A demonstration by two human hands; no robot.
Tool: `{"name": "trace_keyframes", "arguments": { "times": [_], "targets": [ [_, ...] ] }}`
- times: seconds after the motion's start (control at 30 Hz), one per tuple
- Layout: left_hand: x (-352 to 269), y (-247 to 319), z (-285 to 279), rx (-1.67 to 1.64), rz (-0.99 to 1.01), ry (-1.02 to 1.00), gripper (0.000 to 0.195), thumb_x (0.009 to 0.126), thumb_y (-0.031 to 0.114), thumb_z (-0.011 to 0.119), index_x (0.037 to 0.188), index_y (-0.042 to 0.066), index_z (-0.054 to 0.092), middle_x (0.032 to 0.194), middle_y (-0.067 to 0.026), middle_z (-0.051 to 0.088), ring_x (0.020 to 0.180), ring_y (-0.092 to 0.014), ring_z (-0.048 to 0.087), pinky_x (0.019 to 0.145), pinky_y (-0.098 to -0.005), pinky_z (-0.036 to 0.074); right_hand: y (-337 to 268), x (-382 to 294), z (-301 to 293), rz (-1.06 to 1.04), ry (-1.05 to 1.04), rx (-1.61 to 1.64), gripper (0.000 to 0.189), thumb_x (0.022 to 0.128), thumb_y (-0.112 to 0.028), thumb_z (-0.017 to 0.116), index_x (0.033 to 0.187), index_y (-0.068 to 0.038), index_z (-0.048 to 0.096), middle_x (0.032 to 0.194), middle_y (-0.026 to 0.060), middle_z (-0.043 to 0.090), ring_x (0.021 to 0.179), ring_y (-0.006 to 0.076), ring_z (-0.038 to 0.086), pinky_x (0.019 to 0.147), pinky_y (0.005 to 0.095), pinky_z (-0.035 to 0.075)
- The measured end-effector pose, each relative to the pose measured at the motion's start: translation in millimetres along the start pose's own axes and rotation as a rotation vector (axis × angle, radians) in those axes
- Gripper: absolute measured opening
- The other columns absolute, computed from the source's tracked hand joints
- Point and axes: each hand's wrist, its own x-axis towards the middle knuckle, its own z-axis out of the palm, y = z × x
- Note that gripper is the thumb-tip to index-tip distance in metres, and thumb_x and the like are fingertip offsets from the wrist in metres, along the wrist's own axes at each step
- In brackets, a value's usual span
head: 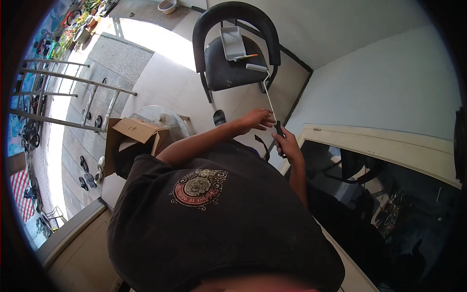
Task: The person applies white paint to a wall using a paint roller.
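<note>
My right hand (pixel 288 144) grips the black handle of a paint roller (pixel 269 95). Its thin white frame runs away from me, and the white roller cover (pixel 256 68) appears over the front part of a black chair seat (pixel 228 78). Beside the frame, just past the handle, is my left hand (pixel 258 119), with fingers spread and nothing held; whether a fingertip touches the rod is unclear. On the seat stands a white paint tray (pixel 233 43). A thin orange-ended tool, perhaps a brush (pixel 250 56), lies along the tray's near edge.
An opened cardboard box (pixel 136 129) and a clear-covered fan (pixel 160 117) stand to my left. Beyond them a metal ladder (pixel 76 77) reaches inward near several sandals (pixel 89 179). A pale wall (pixel 379 91) and a cream-framed dark glass panel (pixel 365 197) are on my right.
</note>
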Motion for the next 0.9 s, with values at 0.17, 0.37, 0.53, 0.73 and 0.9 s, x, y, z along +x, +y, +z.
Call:
{"name": "trace_keyframes", "arguments": {
  "times": [0.17,0.37,0.53,0.73,0.9],
  "targets": [
    [2,72,-58,-0.092,0.086,0.171,0.054,0.098,0.026,0.038,0.146,0.002,0.030,0.138,-0.0132,0.051,0.116,-0.026,0.057,0.097,-0.0395,0.046,-63,75,11,0.008,-0.022,0.036,0.051,0.089,-0.018,0.063,0.135,-0.004,0.046,0.059,-0.0036,0.044,0.044,0.0066,0.042,0.040,0.0238,0.032],
    [24,102,-120,-0.144,0.147,0.264,0.049,0.098,0.024,0.039,0.141,0.003,0.038,0.135,-0.0117,0.055,0.113,-0.024,0.058,0.093,-0.0369,0.047,-134,165,15,0.005,-0.069,-0.029,0.065,0.088,-0.007,0.054,0.148,-0.005,0.030,0.062,-0.0017,0.047,0.046,0.0072,0.044,0.042,0.0246,0.035],
    [40,126,-153,-0.179,0.177,0.367,0.047,0.099,0.026,0.043,0.139,0.003,0.041,0.128,-0.0099,0.060,0.108,-0.020,0.059,0.092,-0.0350,0.047,-159,266,13,0.016,-0.058,-0.114,0.071,0.082,-0.004,0.051,0.149,0.000,0.026,0.061,0.0008,0.050,0.046,0.0092,0.046,0.042,0.0263,0.037],
    [35,165,-197,-0.164,0.235,0.638,0.040,0.097,0.024,0.047,0.131,0.003,0.047,0.119,-0.0098,0.064,0.101,-0.015,0.060,0.087,-0.0317,0.048,-180,388,24,0.050,-0.092,-0.197,0.073,0.079,-0.003,0.052,0.148,0.001,0.027,0.064,0.0048,0.055,0.049,0.0119,0.051,0.047,0.0285,0.044],
    [43,189,-208,-0.252,0.328,0.864,0.037,0.094,0.020,0.048,0.126,0.001,0.049,0.110,-0.0105,0.066,0.094,-0.013,0.061,0.083,-0.0295,0.049,-183,455,40,0.072,-0.142,-0.250,0.066,0.079,-0.003,0.052,0.142,0.001,0.034,0.065,0.0046,0.055,0.050,0.0120,0.051,0.045,0.0293,0.042]
  ]
}}
